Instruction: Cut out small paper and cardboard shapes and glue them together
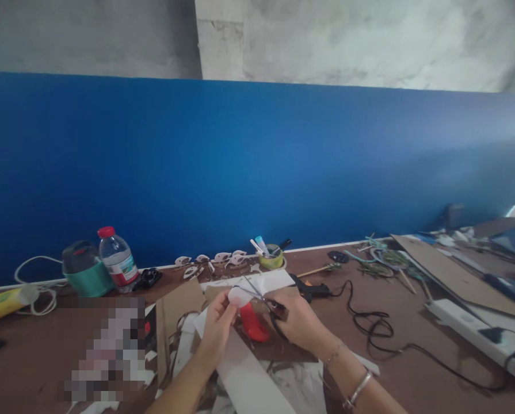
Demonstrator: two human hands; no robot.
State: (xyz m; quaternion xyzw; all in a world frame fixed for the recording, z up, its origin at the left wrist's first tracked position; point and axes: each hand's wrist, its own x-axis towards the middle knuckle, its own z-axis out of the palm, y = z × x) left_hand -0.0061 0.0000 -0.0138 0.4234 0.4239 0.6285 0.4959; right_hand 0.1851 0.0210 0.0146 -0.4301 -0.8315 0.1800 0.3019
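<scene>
Between its thumb and fingers, my left hand [218,319] pinches a small white paper piece [239,295] with a rounded edge. My right hand [298,322] is wrapped round the dark handles of a pair of scissors [257,292], whose blades point left at the paper. Whether the blades touch the paper is hard to tell. Below the hands lies a smooth red object [252,323], its kind unclear. A long white strip [252,374] runs under my left wrist toward the front, and another white sheet [278,282] lies just behind the scissors.
White cut-out shapes [235,259] line the back edge beside a yellow-green tape roll [271,261] holding pens. A black glue gun [311,289] trails its cord rightward. A red-capped bottle [119,264] stands left; cardboard [179,305] lies nearby. At right are a power strip [460,319] and scraps.
</scene>
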